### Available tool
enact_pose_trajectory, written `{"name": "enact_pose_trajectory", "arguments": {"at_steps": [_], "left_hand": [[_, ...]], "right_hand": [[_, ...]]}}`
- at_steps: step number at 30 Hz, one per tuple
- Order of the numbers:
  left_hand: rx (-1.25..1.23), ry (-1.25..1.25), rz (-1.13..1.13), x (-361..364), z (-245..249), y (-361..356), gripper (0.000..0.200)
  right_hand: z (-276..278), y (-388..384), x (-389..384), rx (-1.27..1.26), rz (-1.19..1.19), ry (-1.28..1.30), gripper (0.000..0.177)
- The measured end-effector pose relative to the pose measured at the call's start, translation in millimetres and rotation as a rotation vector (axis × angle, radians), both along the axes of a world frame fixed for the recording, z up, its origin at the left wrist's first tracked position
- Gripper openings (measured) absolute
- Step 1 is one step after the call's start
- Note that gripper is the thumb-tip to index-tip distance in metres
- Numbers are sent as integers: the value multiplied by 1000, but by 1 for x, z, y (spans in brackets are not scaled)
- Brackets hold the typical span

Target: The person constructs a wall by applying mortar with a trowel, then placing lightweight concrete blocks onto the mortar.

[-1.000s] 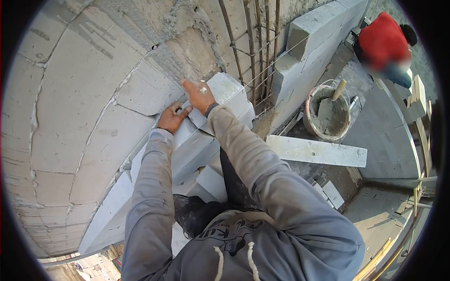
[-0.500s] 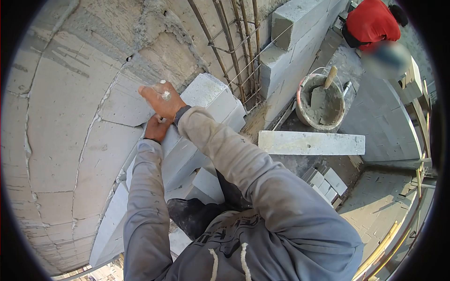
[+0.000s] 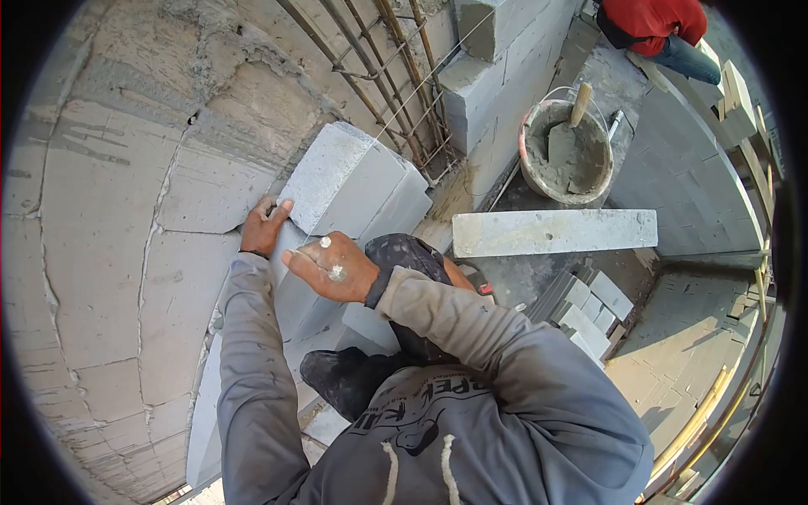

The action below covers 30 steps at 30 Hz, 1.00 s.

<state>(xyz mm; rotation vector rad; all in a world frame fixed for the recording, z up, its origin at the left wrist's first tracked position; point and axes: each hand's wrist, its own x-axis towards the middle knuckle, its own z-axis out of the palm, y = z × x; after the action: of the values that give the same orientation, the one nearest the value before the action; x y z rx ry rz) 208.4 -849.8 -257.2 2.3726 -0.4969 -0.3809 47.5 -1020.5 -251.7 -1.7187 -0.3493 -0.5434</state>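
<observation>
My left hand [image 3: 263,225] rests at the near left corner of a pale upper block [image 3: 337,172], thumb and fingers apart. To its right, my right hand [image 3: 338,268] is closed, just in front of the same block, with white spots on its back. Whatever lies inside its curled fingers is hidden. A thin string [image 3: 425,80] slants from the far wall blocks down to the top of the upper block. Beneath my hands are lower pale blocks [image 3: 295,290], beside the large block wall [image 3: 97,227] on the left.
Rebar [image 3: 374,63] stands behind the block. A mortar bucket [image 3: 539,172] with a trowel [image 3: 579,109] sits at right, and a long block slab [image 3: 555,233] lies nearer. Several small blocks [image 3: 589,303] are stacked below. A person in red [image 3: 648,25] is at the far right.
My right hand has come away from above my left hand, down and right toward me. My left hand is now at the block's corner. My view and the other person's posture have shifted.
</observation>
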Motion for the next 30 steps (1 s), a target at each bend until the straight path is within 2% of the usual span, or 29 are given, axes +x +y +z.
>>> {"name": "enact_pose_trajectory", "arguments": {"at_steps": [3,4,5,6,8,9,11,14,17,21,30], "left_hand": [[-16,1,5,-1,-4,0,45],[-47,4,7,-4,0,-3,45],[-28,62,-7,-6,8,-6,54],[-27,70,-12,-3,2,-4,54],[-24,114,48,4,-3,2,69],[-22,111,52,5,-2,2,69],[82,82,56,3,1,3,80],[133,16,109,5,-6,6,82],[62,139,92,-6,12,-6,82],[29,125,76,0,3,1,81],[39,89,13,-11,18,-14,60]], "right_hand": [[-36,-22,-53,-186,-132,397,22],[-50,-28,-65,-182,-132,414,22],[-67,-33,-76,-323,-217,378,24],[-76,-37,-81,-464,-302,336,31],[-86,-40,-85,-499,-270,306,36],[-88,-40,-85,-535,-233,267,42],[-89,-40,-80,-526,-208,292,43],[-91,-40,-77,-526,-200,305,43],[-92,-42,-78,-538,-208,293,44],[-93,-41,-77,-539,-206,287,44],[-90,-44,-79,-550,-188,343,49]]}}
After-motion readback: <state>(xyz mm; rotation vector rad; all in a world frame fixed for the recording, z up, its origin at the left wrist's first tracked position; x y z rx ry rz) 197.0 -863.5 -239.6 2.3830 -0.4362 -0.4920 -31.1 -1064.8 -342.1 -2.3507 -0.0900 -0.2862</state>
